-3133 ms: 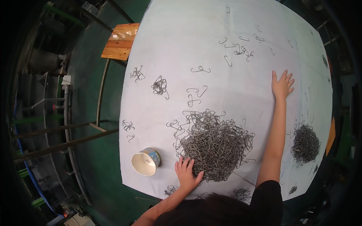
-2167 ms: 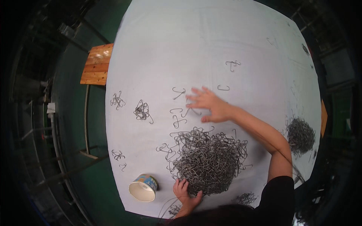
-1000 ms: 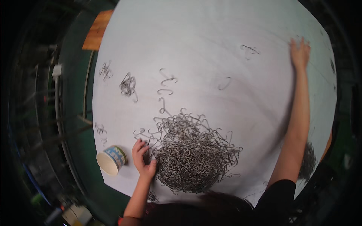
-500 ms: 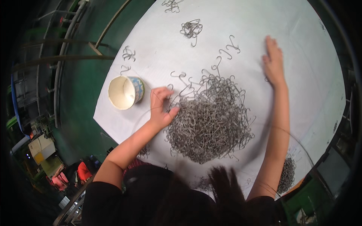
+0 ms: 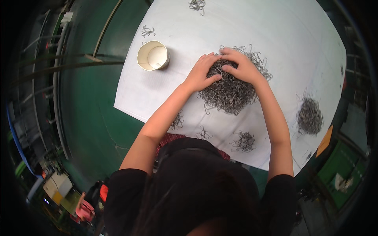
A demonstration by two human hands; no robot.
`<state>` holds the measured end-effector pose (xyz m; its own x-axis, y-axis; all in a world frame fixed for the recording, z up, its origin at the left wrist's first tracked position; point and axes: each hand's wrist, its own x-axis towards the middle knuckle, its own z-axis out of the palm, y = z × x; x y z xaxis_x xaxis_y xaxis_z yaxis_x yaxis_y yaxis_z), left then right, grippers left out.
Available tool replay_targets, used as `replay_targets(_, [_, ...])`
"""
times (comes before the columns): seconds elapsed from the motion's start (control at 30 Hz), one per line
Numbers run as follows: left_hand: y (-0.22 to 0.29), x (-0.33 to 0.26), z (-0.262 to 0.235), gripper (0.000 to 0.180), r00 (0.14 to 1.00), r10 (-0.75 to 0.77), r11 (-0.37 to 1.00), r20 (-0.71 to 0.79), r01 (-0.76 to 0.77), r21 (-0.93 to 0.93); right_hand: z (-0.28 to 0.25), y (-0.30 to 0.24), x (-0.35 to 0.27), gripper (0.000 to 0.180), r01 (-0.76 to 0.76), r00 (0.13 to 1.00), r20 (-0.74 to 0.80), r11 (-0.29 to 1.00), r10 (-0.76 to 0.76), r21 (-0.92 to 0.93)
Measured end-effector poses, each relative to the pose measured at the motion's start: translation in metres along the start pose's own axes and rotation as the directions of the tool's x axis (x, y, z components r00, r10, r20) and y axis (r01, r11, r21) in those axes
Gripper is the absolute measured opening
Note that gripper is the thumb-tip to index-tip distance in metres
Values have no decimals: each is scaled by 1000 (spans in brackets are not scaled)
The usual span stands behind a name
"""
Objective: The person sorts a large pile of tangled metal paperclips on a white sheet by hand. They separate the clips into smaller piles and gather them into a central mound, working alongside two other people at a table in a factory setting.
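Head view: wire hook pile [image 5: 230, 92] under both hands [image 5: 222, 69].

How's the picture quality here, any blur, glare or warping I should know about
Head view: strong fisheye warp, the white table edges bow and the corners go black; even light, no glare; both hands, left hand and right hand, look sharp on the wire hook pile; dark hair fills the lower frame.
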<state>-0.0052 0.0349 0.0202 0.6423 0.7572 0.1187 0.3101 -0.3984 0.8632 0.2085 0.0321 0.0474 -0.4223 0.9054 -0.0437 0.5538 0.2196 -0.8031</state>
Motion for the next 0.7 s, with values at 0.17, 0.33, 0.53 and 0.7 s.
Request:
replay_targets(0.17, [-5, 11, 9, 67, 946, 114, 983, -304, -63, 173, -23, 45, -36, 47, -516, 639, -760, 798, 116, -312])
replay_targets(0.33, [-10, 13, 23, 62, 994, 105, 975, -20, -99, 199, 42, 31, -47, 52, -379, 761, -603, 918, 239, -114])
replay_targets(0.53, [-8, -14, 13, 70, 984, 19, 999, -178, -25, -34, 13, 13, -93, 39, -275, 395, -911, 962, 115, 2])
replay_targets(0.7, [32, -64, 11, 106, 984, 151, 929, 92, -174, 326, -8, 59, -163, 42, -402, 204, -922, 887, 328, 227])
